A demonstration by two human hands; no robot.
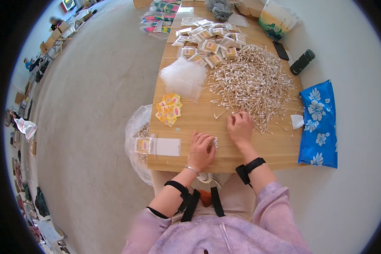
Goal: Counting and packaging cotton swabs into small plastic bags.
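My left hand [201,150] rests near the table's front edge, its fingers curled round a small bunch of cotton swabs [215,142] whose white tips show beside it. My right hand [241,127] is bent down at the near edge of a big loose heap of cotton swabs [256,78]. Its fingers are closed, and what lies under the fingertips is hidden. Left of my left hand sits a filled clear pack of swabs [143,145] with a yellow label, against a white rectangular card or box [168,147]. Yellow printed cards [169,109] lie in a loose pile beyond it.
Clear plastic bags [183,78] lie beside many filled swab packs [209,44]. A blue flowered tissue pack [318,125], black bottle [302,62] and phone [280,50] line the right side by the wall. A plastic sack of swabs [139,139] stands off the table's left edge.
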